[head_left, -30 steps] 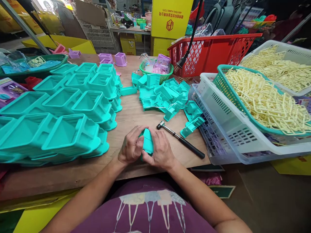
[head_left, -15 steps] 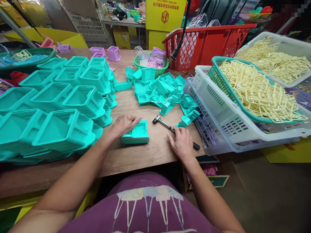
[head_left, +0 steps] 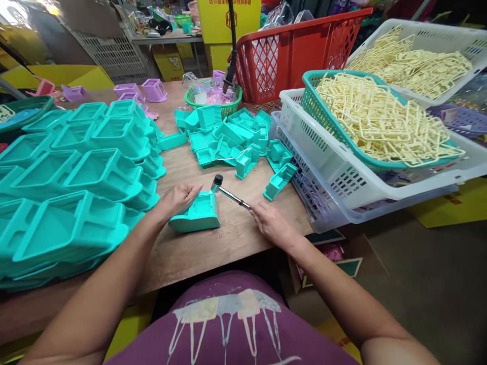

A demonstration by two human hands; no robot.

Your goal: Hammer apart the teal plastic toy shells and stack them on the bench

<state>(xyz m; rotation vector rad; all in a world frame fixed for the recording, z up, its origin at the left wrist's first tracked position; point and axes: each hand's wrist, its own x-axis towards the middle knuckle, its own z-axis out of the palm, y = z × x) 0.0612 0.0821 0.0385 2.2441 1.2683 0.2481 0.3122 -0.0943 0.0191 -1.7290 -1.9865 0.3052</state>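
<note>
The right hand (head_left: 272, 223) has lifted the hammer (head_left: 230, 193), clamped on its handle, head now over the teal part (head_left: 196, 213); the left hand (head_left: 178, 197) steadies that part, fingers loosely curled.

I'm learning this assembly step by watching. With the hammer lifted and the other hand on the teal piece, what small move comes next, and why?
Probably a light tap down: the right hand holds the hammer with its head poised just above the teal piece, which the left hand steadies flat on the table.
</note>
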